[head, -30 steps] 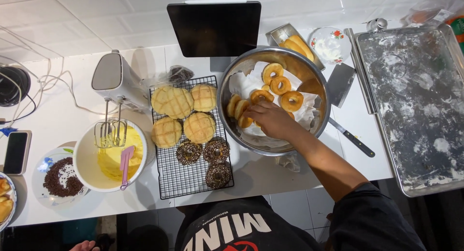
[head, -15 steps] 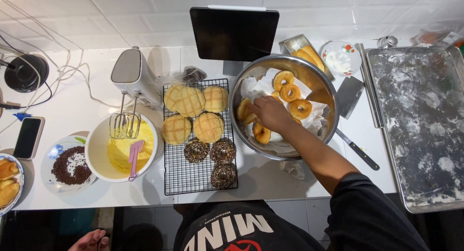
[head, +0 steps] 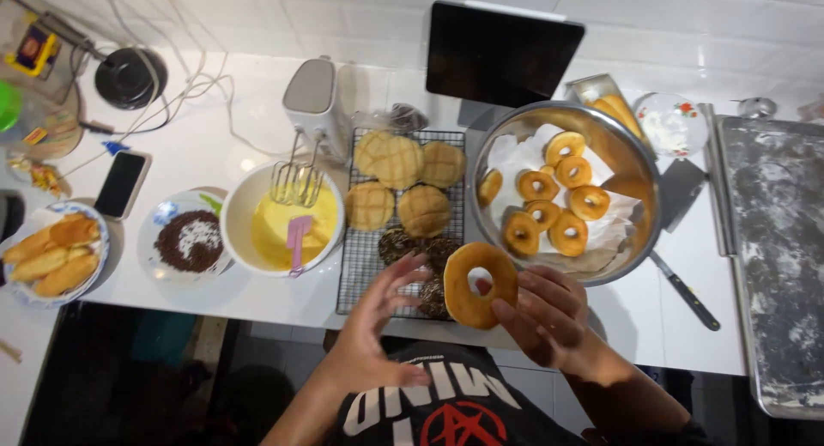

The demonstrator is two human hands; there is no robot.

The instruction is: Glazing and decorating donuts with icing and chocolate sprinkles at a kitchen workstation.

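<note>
My right hand (head: 549,317) holds a plain golden donut (head: 479,285) by its edge, raised in front of my chest over the counter's near edge. Just left of the donut, my left hand (head: 378,326) has its fingers spread and grips nothing. Behind them stands a large metal bowl (head: 639,150) lined with paper and holding several more donuts (head: 554,206). A black wire rack (head: 356,266) carries round patterned buns (head: 399,184) and dark chocolate-coated donuts (head: 421,248), partly hidden by my left hand.
A white bowl of yellow glaze (head: 283,227) holds a pink spatula and a hand mixer's beaters (head: 296,182). A plate of chocolate sprinkles (head: 189,240), a phone (head: 120,184), a plate of pastries (head: 53,253), a tablet (head: 502,55), a knife (head: 687,291) and a floured tray (head: 777,248) lie around.
My right hand has lifted a donut out of the metal bowl and brought it toward my body. My left hand has come up beside it.
</note>
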